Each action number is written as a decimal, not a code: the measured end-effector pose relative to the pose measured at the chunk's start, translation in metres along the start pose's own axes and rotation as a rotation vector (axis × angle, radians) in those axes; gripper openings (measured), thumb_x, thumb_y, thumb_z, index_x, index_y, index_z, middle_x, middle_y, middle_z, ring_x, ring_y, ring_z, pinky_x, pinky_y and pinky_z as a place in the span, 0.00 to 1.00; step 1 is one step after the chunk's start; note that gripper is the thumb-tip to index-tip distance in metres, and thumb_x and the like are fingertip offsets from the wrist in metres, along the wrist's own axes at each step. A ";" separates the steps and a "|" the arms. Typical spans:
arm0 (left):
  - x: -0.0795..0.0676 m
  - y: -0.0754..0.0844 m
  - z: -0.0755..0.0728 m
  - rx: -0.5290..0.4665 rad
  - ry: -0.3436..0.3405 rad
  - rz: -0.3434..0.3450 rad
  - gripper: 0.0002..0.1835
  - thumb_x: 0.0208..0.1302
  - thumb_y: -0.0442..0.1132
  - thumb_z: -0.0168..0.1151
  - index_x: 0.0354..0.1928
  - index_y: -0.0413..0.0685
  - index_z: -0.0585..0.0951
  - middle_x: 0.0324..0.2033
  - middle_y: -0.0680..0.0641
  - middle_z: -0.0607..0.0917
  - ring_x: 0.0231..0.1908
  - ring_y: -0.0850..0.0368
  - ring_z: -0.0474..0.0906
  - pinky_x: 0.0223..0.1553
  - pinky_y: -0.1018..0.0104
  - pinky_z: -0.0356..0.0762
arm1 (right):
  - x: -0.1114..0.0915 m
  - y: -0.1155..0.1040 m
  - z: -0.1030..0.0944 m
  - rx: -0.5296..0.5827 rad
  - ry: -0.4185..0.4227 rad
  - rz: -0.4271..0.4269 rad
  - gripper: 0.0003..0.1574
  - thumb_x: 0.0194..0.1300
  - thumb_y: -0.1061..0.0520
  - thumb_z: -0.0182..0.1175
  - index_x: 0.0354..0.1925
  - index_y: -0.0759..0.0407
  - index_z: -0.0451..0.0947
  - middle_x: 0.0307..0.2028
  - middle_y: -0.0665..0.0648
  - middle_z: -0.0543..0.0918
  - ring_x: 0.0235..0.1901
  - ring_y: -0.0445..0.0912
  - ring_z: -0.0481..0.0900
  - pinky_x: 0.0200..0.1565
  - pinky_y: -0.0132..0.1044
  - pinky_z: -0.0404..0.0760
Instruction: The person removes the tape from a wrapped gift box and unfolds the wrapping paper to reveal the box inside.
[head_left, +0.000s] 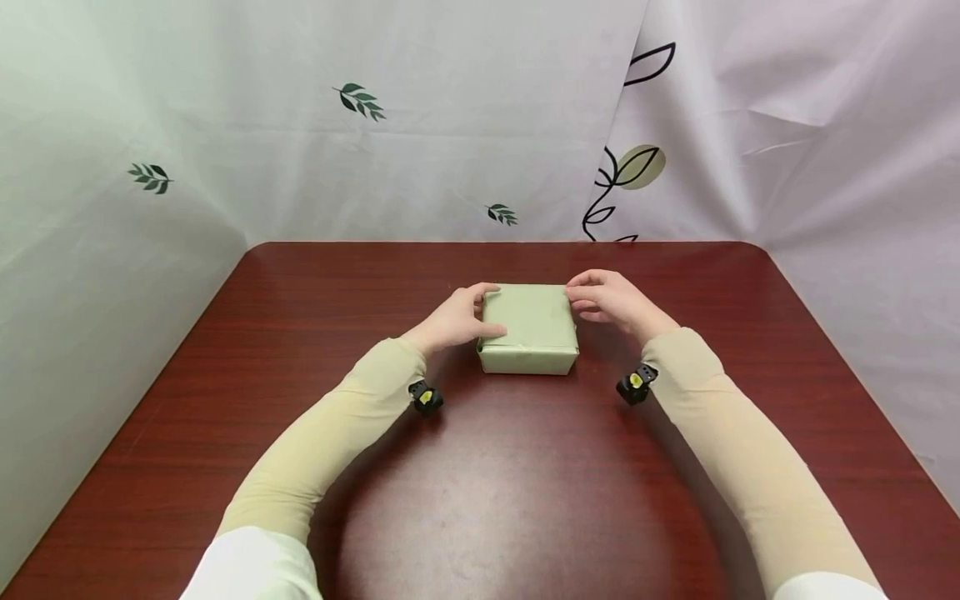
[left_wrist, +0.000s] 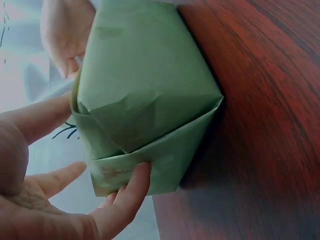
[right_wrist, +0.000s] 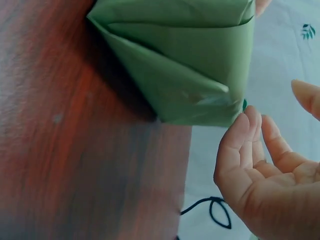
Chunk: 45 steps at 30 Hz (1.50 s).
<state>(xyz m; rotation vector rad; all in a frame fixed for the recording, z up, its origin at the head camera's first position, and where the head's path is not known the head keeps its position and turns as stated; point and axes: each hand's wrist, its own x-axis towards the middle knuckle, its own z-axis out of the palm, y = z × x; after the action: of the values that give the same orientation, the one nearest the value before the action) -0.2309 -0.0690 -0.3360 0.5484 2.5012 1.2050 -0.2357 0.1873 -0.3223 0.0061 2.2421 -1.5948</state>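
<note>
Mid-frame on the tabletop point(head_left: 487, 500), the wrapped box point(head_left: 532, 317) is pinched by the left hand point(head_left: 454, 320), fingers half-spread; its upper-right corner is touched by the right hand point(head_left: 615, 300), loosely parted, nothing gripped. The end flap point(right_wrist: 150, 70) (slightly gaping) could be unfolded by uneven pressure.

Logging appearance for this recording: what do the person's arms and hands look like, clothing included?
The left hand and right hand are ungloved. Pale beige sleeves run up to white fabric. A small black device with a yellow mark sits by each wrist.
</note>
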 end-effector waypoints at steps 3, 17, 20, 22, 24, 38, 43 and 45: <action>0.000 0.000 0.002 0.062 -0.010 0.016 0.37 0.54 0.38 0.70 0.66 0.41 0.67 0.63 0.37 0.70 0.60 0.43 0.72 0.58 0.56 0.71 | 0.002 -0.003 0.004 -0.070 0.013 -0.002 0.19 0.65 0.55 0.58 0.50 0.64 0.70 0.38 0.49 0.76 0.36 0.39 0.76 0.46 0.34 0.78; 0.000 -0.005 0.005 -0.001 -0.004 -0.052 0.35 0.54 0.39 0.71 0.65 0.48 0.69 0.61 0.41 0.73 0.57 0.46 0.75 0.53 0.58 0.75 | 0.004 -0.011 0.023 -0.487 0.110 -0.017 0.18 0.53 0.49 0.70 0.30 0.60 0.73 0.24 0.51 0.72 0.26 0.43 0.71 0.30 0.35 0.75; 0.000 -0.005 0.006 -0.013 -0.002 -0.053 0.35 0.54 0.39 0.71 0.65 0.48 0.69 0.60 0.41 0.74 0.57 0.46 0.75 0.53 0.58 0.75 | 0.004 -0.010 0.025 -0.540 0.130 -0.034 0.20 0.52 0.49 0.71 0.30 0.59 0.72 0.24 0.52 0.71 0.25 0.45 0.69 0.27 0.34 0.69; 0.000 -0.005 0.006 -0.014 0.000 -0.052 0.35 0.54 0.39 0.71 0.65 0.47 0.69 0.60 0.41 0.74 0.57 0.46 0.75 0.53 0.58 0.75 | 0.004 -0.009 0.026 -0.555 0.142 -0.039 0.21 0.52 0.49 0.71 0.31 0.59 0.71 0.25 0.52 0.71 0.25 0.45 0.68 0.27 0.34 0.68; 0.000 -0.004 0.006 -0.020 0.002 -0.053 0.35 0.54 0.39 0.71 0.65 0.47 0.69 0.60 0.41 0.74 0.57 0.46 0.75 0.53 0.58 0.75 | 0.004 -0.009 0.026 -0.555 0.147 -0.040 0.20 0.52 0.49 0.70 0.31 0.59 0.71 0.25 0.52 0.70 0.25 0.45 0.67 0.27 0.34 0.68; 0.001 -0.005 0.006 -0.022 0.006 -0.067 0.35 0.54 0.40 0.71 0.65 0.49 0.70 0.61 0.43 0.73 0.57 0.47 0.74 0.54 0.58 0.74 | 0.001 -0.010 0.027 -0.561 0.162 -0.064 0.13 0.55 0.52 0.66 0.26 0.59 0.75 0.21 0.49 0.71 0.23 0.44 0.67 0.24 0.33 0.66; 0.002 -0.007 0.006 -0.029 0.013 -0.083 0.35 0.53 0.41 0.72 0.65 0.51 0.70 0.60 0.43 0.74 0.57 0.48 0.73 0.55 0.58 0.73 | 0.000 -0.011 0.028 -0.561 0.171 -0.053 0.12 0.57 0.53 0.65 0.26 0.60 0.77 0.22 0.50 0.73 0.25 0.44 0.67 0.25 0.33 0.67; 0.001 -0.008 0.007 -0.037 0.015 -0.089 0.35 0.53 0.40 0.72 0.64 0.51 0.70 0.59 0.42 0.74 0.57 0.48 0.73 0.55 0.58 0.73 | -0.001 -0.011 0.028 -0.552 0.168 -0.046 0.11 0.57 0.53 0.64 0.27 0.60 0.78 0.23 0.50 0.74 0.26 0.44 0.68 0.26 0.33 0.67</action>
<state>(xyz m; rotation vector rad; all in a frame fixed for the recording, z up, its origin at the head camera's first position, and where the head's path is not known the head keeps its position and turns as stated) -0.2305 -0.0683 -0.3462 0.4165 2.4824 1.2231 -0.2287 0.1584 -0.3198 -0.0646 2.7580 -0.9767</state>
